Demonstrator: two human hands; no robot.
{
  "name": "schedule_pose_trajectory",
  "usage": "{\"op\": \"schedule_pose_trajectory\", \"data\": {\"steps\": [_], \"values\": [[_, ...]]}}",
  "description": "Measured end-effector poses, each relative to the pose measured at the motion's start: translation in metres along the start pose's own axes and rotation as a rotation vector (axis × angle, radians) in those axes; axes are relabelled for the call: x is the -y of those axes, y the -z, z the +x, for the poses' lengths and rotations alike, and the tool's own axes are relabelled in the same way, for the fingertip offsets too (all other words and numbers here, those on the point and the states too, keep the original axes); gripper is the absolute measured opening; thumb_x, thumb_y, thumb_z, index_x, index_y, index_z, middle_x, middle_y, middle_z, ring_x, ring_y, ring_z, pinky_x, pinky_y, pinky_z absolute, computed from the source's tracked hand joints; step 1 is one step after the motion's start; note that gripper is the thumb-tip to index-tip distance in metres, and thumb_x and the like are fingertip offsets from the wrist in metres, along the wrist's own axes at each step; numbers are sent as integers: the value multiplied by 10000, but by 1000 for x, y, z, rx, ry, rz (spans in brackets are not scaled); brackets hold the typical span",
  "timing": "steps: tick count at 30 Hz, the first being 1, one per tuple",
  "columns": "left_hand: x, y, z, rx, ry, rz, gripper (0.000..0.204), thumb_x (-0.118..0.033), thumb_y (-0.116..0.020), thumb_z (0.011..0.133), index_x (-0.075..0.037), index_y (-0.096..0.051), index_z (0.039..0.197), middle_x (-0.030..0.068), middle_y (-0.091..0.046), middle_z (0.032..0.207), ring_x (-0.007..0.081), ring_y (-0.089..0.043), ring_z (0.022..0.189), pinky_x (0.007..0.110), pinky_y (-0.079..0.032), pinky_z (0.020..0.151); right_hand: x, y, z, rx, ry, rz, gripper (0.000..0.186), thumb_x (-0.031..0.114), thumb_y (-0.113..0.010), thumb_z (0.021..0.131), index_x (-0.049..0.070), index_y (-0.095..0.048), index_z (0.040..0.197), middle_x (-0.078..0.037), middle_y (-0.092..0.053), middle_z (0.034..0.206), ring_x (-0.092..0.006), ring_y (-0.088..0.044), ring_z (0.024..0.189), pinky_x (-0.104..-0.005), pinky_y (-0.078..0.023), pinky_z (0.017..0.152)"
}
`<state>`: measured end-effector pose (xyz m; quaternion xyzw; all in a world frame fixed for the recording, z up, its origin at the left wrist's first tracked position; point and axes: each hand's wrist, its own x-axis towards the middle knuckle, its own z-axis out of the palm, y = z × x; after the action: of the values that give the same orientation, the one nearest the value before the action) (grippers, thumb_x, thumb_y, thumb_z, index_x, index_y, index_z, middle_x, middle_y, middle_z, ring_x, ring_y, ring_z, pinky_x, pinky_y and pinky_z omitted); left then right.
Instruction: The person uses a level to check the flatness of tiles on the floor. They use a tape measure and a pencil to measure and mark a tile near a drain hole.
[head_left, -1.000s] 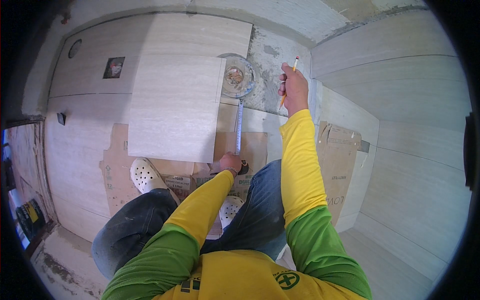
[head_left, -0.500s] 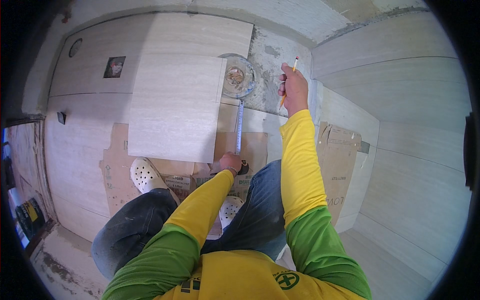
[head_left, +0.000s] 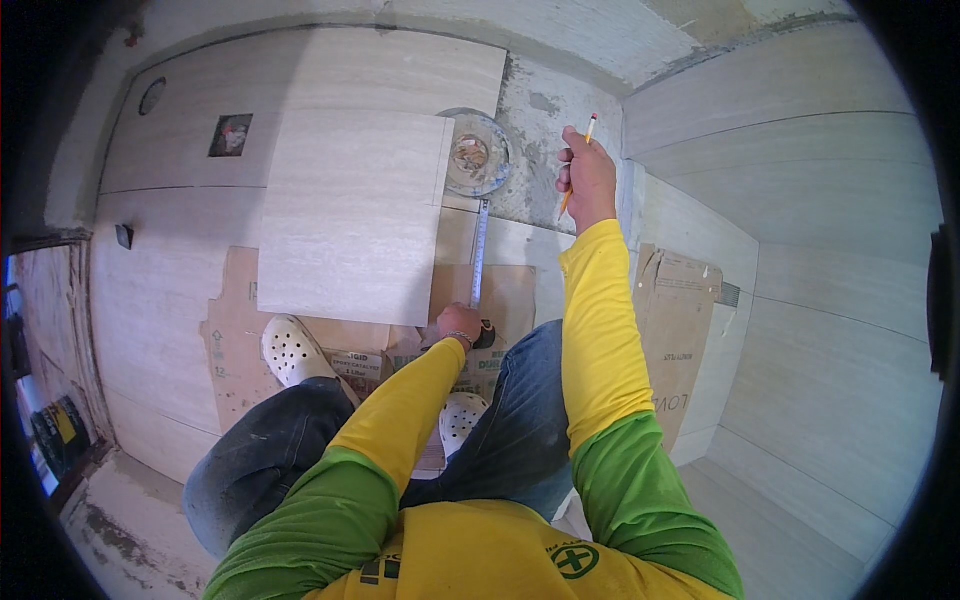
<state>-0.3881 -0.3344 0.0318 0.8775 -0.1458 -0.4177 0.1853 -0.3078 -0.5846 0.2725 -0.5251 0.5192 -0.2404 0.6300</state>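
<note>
My left hand (head_left: pixel 459 322) is closed around a tape measure (head_left: pixel 480 255), whose pale blade stretches away from me toward a round drain collar (head_left: pixel 474 153). Just left of the blade lies a large beige tile (head_left: pixel 350 220), its right edge close beside the tape. A thin line runs along that edge near the tile's upper right corner. Over toward the right wall, my right hand (head_left: pixel 590 180) grips a yellow pencil (head_left: pixel 592 125) with its eraser end up, above bare grey concrete (head_left: pixel 540 105).
Cardboard sheets (head_left: pixel 235 340) lie under my feet, and another cardboard piece (head_left: pixel 670 330) rests at the right. My white clogs (head_left: pixel 290 350) stand near the tile's lower edge. A square cut-out (head_left: pixel 230 135) opens in the tiling at far left. Tiled walls (head_left: pixel 790 140) rise on the right.
</note>
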Motion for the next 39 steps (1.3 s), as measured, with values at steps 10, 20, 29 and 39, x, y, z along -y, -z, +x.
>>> {"op": "schedule_pose_trajectory", "data": {"steps": [10, 20, 29, 39], "values": [[-3, 12, -3, 35, 48, -47, 323, -319, -549, 877, -62, -722, 967, 216, -704, 998, 383, -686, 943, 451, -548, 859, 1, -5, -1, 6, -15, 4, 268, 296, -688, 889, 64, -562, 938, -36, -527, 763, -106, -404, 460, -285, -347, 422], [0, 5, -1, 0, 44, -43, 314, -317, -558, 868, -51, -714, 928, 214, -705, 977, 385, -686, 932, 455, -550, 845, 1, -7, 0, 0, -9, 9, 259, 288, -685, 892, 60, -563, 913, -39, -529, 755, -105, -414, 462, -276, -351, 411], [2, 5, 0, -12, 22, -56, 303, -310, -569, 857, -49, -715, 911, 216, -704, 967, 383, -685, 928, 454, -550, 840, 1, -8, 0, 10, -11, 12, 259, 286, -686, 895, 62, -557, 898, -37, -527, 752, -101, -407, 454, -276, -351, 412], [-1, 9, -3, 1, -7, -42, 315, -307, -551, 856, -46, -715, 916, 218, -702, 969, 398, -679, 935, 461, -546, 844, 1, -7, -1, 2, -11, 7, 261, 287, -691, 889, 61, -564, 915, -40, -529, 764, -100, -410, 458, -275, -351, 411]]}}
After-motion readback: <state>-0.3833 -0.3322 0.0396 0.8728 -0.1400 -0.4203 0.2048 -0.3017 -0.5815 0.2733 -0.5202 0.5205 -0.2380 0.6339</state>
